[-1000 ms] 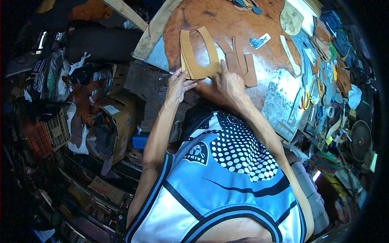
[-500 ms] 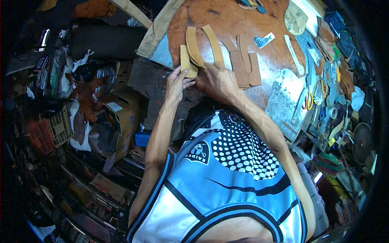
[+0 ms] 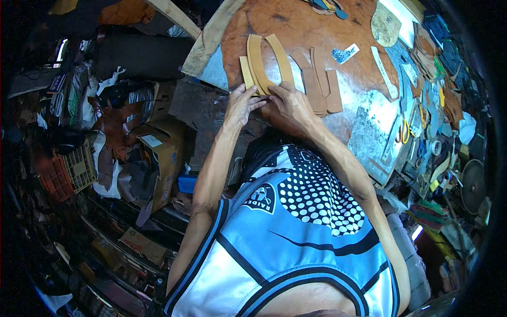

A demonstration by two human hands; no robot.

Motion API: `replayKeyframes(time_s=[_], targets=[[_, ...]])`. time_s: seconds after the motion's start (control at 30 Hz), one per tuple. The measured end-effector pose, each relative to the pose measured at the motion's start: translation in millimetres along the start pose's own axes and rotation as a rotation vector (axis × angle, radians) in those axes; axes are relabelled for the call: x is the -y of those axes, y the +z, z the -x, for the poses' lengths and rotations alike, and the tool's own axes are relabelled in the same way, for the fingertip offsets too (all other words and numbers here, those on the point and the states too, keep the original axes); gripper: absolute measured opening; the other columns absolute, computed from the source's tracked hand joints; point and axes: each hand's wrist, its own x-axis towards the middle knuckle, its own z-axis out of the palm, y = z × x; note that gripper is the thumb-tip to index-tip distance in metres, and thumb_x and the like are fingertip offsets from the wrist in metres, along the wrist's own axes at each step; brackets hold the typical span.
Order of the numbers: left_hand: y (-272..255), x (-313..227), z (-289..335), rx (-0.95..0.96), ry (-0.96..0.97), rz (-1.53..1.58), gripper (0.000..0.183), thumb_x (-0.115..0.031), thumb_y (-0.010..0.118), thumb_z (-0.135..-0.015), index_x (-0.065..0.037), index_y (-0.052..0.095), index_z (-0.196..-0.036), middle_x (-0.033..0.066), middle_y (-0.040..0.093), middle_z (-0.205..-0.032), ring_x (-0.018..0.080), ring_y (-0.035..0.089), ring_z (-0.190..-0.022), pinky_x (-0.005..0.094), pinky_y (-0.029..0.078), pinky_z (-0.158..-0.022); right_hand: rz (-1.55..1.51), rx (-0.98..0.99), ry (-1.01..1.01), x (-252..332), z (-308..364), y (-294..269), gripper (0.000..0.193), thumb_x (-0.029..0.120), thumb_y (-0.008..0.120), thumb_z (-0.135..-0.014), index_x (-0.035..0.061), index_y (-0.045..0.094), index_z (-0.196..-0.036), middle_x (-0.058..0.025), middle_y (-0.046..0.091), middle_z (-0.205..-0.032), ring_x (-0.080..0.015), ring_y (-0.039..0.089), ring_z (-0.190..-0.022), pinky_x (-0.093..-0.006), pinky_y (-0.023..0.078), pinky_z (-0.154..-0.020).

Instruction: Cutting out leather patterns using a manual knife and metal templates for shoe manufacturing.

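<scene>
At the near edge of the table, a U-shaped tan leather piece (image 3: 257, 63) lies partly over a straight yellowish leather strip (image 3: 245, 73). My left hand (image 3: 241, 106) is closed on the lower left corner of these pieces, its thumb on top and its fingers partly hidden beneath. Close beside it, my right hand (image 3: 291, 104) pinches the lower end of the U-shaped piece, with the fingertips curled in. To the right of my right hand lie several brown leather pieces (image 3: 317, 84), long and narrow, overlapping each other.
A large brown hide (image 3: 296, 24) covers much of the table. Farther right are a white paper pattern (image 3: 384, 73), yellow-handled scissors (image 3: 404, 132) and a tape roll (image 3: 435, 147). Cardboard boxes (image 3: 163, 158) and a plastic crate (image 3: 79, 166) stand on the left, among leather scraps.
The U-shaped piece has shifted to lie over more of the yellowish strip. My left hand has moved slightly right, its thumb now on the lower edge; my right fingertips have come nearer to it.
</scene>
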Motion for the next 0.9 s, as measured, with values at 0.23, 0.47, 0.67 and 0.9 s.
replayKeyframes(time_s=[0.23, 0.47, 0.67, 0.9], targets=[[-3.8, -9.0, 7.4, -0.062, 0.007, -0.13, 0.032, -0.015, 0.054, -0.098, 0.0, 0.052, -0.126, 0.0173, 0.067, -0.111, 0.025, 0.071, -0.093, 0.0325, 0.059, -0.076, -0.007, -0.124, -0.017, -2.2, 3.0, 1.2, 0.022, 0.013, 0.06, -0.089, 0.0055, 0.064, -0.109, -0.0163, 0.061, -0.096, -0.037, 0.065, -0.082, -0.046, 0.054, -0.067], [-35.6, -35.5, 33.8, -0.195, 0.111, -0.159, 0.031, -0.013, 0.053, -0.098, 0.002, 0.052, -0.126, 0.0169, 0.068, -0.11, 0.0247, 0.071, -0.092, 0.0304, 0.059, -0.073, 0.329, -0.066, -0.148, -2.0, 4.5, -0.6, 0.028, 0.01, 0.058, -0.087, 0.0069, 0.063, -0.114, -0.0165, 0.058, -0.099, -0.0352, 0.063, -0.084, -0.0443, 0.054, -0.071], [-13.6, -37.4, 41.3, -0.077, 0.198, -0.115, 0.03, -0.015, 0.052, -0.1, 0.001, 0.052, -0.126, 0.0165, 0.067, -0.111, 0.0243, 0.07, -0.092, 0.03, 0.058, -0.071, -0.311, -0.042, 0.172, 32.8, -10.6, 4.9, 0.028, 0.016, 0.058, -0.092, 0.0003, 0.063, -0.115, -0.0136, 0.065, -0.093, -0.0243, 0.063, -0.076, -0.0377, 0.052, -0.067], [-2.2, -24.1, 44.8, 0.064, 0.074, 0.127, 0.043, -0.033, 0.04, -0.105, -0.003, 0.049, -0.134, 0.0122, 0.064, -0.119, 0.0226, 0.065, -0.103, 0.0351, 0.054, -0.079, -1.123, 0.057, 0.463, 22.2, -6.0, 20.5, 0.021, 0.018, 0.052, -0.099, 0.0015, 0.065, -0.101, -0.0018, 0.063, -0.077, -0.0046, 0.049, -0.055, -0.0227, 0.04, -0.049]])
